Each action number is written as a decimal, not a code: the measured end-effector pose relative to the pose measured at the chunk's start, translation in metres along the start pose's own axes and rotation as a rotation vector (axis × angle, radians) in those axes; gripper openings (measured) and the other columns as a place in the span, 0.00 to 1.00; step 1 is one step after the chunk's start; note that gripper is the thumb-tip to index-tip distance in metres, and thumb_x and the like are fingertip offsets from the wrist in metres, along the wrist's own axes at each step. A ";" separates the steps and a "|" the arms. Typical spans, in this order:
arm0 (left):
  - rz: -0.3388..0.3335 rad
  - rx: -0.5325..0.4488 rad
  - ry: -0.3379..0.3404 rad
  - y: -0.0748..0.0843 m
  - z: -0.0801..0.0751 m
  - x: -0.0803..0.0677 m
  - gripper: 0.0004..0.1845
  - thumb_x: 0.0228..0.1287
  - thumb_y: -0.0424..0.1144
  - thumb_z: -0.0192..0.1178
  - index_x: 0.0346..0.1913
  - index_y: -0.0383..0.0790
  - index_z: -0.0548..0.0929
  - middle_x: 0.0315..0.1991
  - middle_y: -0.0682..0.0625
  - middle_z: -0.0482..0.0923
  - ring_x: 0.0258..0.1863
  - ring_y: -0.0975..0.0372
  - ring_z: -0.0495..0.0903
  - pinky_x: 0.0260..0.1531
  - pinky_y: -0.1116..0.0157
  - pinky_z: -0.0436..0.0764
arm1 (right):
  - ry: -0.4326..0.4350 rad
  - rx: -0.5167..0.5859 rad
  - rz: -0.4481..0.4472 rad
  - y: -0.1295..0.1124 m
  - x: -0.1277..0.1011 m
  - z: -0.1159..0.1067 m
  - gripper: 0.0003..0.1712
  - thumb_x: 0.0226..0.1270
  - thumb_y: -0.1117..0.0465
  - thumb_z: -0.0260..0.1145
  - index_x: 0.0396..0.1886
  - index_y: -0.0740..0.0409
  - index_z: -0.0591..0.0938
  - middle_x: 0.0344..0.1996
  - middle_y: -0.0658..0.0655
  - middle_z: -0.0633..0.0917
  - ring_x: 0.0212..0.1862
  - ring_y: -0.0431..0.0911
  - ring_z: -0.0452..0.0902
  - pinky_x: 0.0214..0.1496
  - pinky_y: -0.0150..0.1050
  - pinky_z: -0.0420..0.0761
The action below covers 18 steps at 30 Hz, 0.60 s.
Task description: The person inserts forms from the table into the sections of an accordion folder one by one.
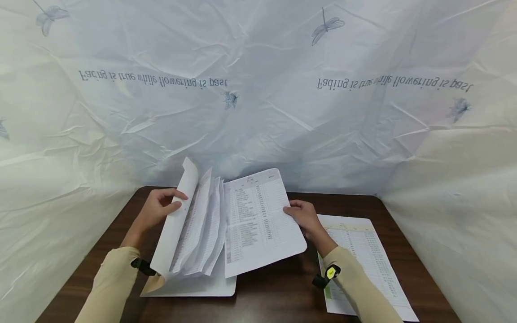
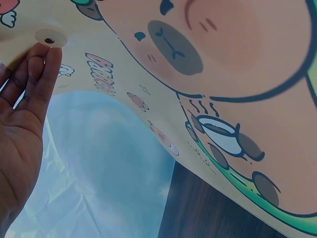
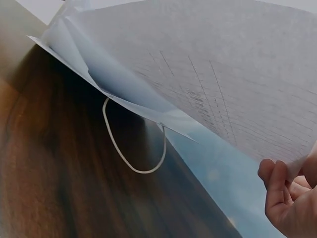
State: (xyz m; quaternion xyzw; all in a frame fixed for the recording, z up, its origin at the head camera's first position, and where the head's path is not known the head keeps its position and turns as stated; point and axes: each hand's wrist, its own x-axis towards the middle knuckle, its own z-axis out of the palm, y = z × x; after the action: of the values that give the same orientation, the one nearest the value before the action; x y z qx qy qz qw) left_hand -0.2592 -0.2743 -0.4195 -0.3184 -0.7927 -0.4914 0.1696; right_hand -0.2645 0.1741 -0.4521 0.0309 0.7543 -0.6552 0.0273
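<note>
An opened folder with several printed leaves fanned inside stands on the table. My left hand grips its curled cover at the upper left edge. The left wrist view shows the cover's outer side, a cartoon animal print, with my fingertips at a round button. On the right, my right hand pinches the edge of a round-cornered page bearing a printed list, tilted up off the table. Underneath, a white cord loop hangs from the folder in the right wrist view.
A separate printed sheet lies flat at the table's right, partly beneath my right forearm. The dark wood table ends against pale plastic sheeting with printed lettering, which hangs behind and at both sides.
</note>
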 end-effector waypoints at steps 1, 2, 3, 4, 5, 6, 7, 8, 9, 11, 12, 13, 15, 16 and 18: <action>-0.001 0.006 0.001 0.000 0.000 0.000 0.12 0.61 0.18 0.61 0.44 0.30 0.88 0.14 0.52 0.65 0.13 0.67 0.60 0.16 0.65 0.66 | 0.006 0.009 0.001 0.001 -0.001 0.001 0.20 0.70 0.64 0.67 0.58 0.70 0.80 0.44 0.67 0.88 0.33 0.48 0.87 0.31 0.42 0.84; 0.000 0.010 0.003 0.000 0.000 0.000 0.12 0.60 0.18 0.61 0.43 0.30 0.87 0.14 0.52 0.64 0.13 0.67 0.60 0.15 0.65 0.66 | 0.014 0.013 0.003 0.002 -0.001 0.003 0.20 0.70 0.64 0.67 0.57 0.70 0.80 0.44 0.66 0.88 0.33 0.48 0.87 0.32 0.41 0.84; 0.002 0.015 0.004 0.001 0.000 0.000 0.11 0.60 0.17 0.61 0.43 0.29 0.87 0.14 0.52 0.64 0.13 0.66 0.59 0.15 0.65 0.66 | 0.018 0.014 0.002 0.002 -0.002 0.004 0.20 0.70 0.64 0.67 0.57 0.70 0.81 0.44 0.66 0.88 0.33 0.48 0.87 0.32 0.41 0.84; 0.002 0.015 0.003 0.003 0.000 0.001 0.11 0.60 0.17 0.60 0.43 0.28 0.87 0.14 0.51 0.63 0.13 0.66 0.59 0.15 0.64 0.65 | 0.020 0.016 -0.001 0.003 -0.003 0.006 0.19 0.70 0.64 0.67 0.57 0.70 0.81 0.44 0.66 0.88 0.34 0.48 0.87 0.33 0.41 0.84; 0.003 0.012 0.002 0.006 0.001 0.001 0.11 0.60 0.17 0.60 0.42 0.27 0.87 0.14 0.51 0.63 0.13 0.66 0.59 0.15 0.64 0.65 | 0.021 0.017 -0.001 0.004 -0.004 0.007 0.19 0.70 0.64 0.67 0.56 0.70 0.81 0.44 0.66 0.88 0.34 0.48 0.87 0.34 0.41 0.84; 0.002 0.012 0.000 0.011 0.001 0.002 0.11 0.60 0.17 0.60 0.42 0.26 0.87 0.14 0.51 0.63 0.13 0.66 0.59 0.15 0.65 0.65 | 0.019 0.019 -0.003 0.004 -0.005 0.009 0.19 0.70 0.64 0.67 0.56 0.70 0.81 0.44 0.66 0.88 0.35 0.48 0.87 0.34 0.41 0.84; 0.002 0.010 0.000 0.016 0.001 0.002 0.10 0.59 0.17 0.60 0.42 0.25 0.87 0.14 0.51 0.64 0.13 0.66 0.59 0.15 0.65 0.65 | 0.020 0.014 -0.006 0.005 -0.006 0.011 0.18 0.70 0.64 0.67 0.56 0.70 0.81 0.43 0.66 0.88 0.35 0.48 0.87 0.35 0.40 0.84; 0.002 0.010 0.000 0.022 0.001 0.003 0.10 0.59 0.17 0.60 0.41 0.25 0.86 0.14 0.51 0.64 0.13 0.66 0.60 0.15 0.65 0.65 | 0.019 0.012 -0.006 0.006 -0.007 0.012 0.18 0.70 0.64 0.67 0.55 0.69 0.82 0.43 0.65 0.88 0.36 0.48 0.87 0.35 0.40 0.84; 0.005 0.008 -0.002 0.027 0.001 0.003 0.10 0.59 0.17 0.60 0.41 0.25 0.86 0.14 0.51 0.64 0.13 0.66 0.60 0.16 0.65 0.65 | 0.015 0.016 -0.007 0.006 -0.008 0.014 0.18 0.70 0.64 0.67 0.55 0.69 0.82 0.43 0.65 0.88 0.36 0.48 0.87 0.36 0.41 0.84; 0.009 0.007 -0.002 0.029 0.001 0.003 0.10 0.59 0.17 0.60 0.42 0.25 0.86 0.15 0.52 0.64 0.13 0.66 0.60 0.16 0.65 0.66 | 0.009 0.006 -0.012 0.007 -0.010 0.016 0.17 0.70 0.64 0.67 0.55 0.68 0.82 0.42 0.64 0.89 0.37 0.48 0.87 0.38 0.41 0.84; 0.010 0.009 -0.003 0.032 0.002 0.003 0.10 0.59 0.17 0.60 0.42 0.25 0.86 0.15 0.52 0.64 0.13 0.66 0.60 0.16 0.65 0.66 | 0.005 0.003 -0.013 0.007 -0.011 0.017 0.17 0.70 0.63 0.67 0.55 0.68 0.82 0.42 0.63 0.89 0.38 0.48 0.87 0.39 0.42 0.84; 0.012 0.009 -0.002 0.033 0.002 0.003 0.10 0.59 0.17 0.60 0.42 0.25 0.86 0.15 0.51 0.64 0.13 0.66 0.60 0.15 0.65 0.66 | 0.002 0.003 -0.016 0.007 -0.013 0.018 0.17 0.70 0.63 0.67 0.54 0.67 0.83 0.41 0.63 0.89 0.38 0.48 0.87 0.40 0.43 0.84; 0.013 0.010 -0.002 0.032 0.002 0.003 0.10 0.59 0.17 0.60 0.42 0.25 0.86 0.15 0.51 0.64 0.13 0.66 0.60 0.15 0.65 0.66 | -0.008 0.008 -0.021 0.007 -0.015 0.019 0.16 0.70 0.63 0.68 0.53 0.67 0.83 0.40 0.61 0.89 0.39 0.48 0.87 0.42 0.45 0.83; 0.009 0.013 0.000 0.029 0.002 0.003 0.10 0.60 0.17 0.60 0.41 0.25 0.86 0.15 0.51 0.65 0.13 0.67 0.61 0.15 0.65 0.66 | -0.012 0.009 -0.024 0.007 -0.017 0.019 0.15 0.70 0.63 0.68 0.52 0.67 0.84 0.40 0.61 0.89 0.39 0.48 0.87 0.43 0.46 0.83; 0.007 0.015 0.002 0.028 0.002 0.003 0.09 0.59 0.17 0.60 0.41 0.24 0.86 0.15 0.50 0.65 0.13 0.67 0.61 0.15 0.65 0.66 | -0.023 0.022 -0.023 0.006 -0.019 0.020 0.14 0.69 0.64 0.68 0.51 0.67 0.84 0.39 0.61 0.90 0.38 0.48 0.87 0.45 0.47 0.82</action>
State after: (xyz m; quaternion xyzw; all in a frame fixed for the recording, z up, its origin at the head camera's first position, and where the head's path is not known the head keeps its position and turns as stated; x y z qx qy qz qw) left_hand -0.2423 -0.2625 -0.4002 -0.3196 -0.7951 -0.4850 0.1744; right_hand -0.2451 0.1553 -0.4592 0.0149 0.7470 -0.6641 0.0280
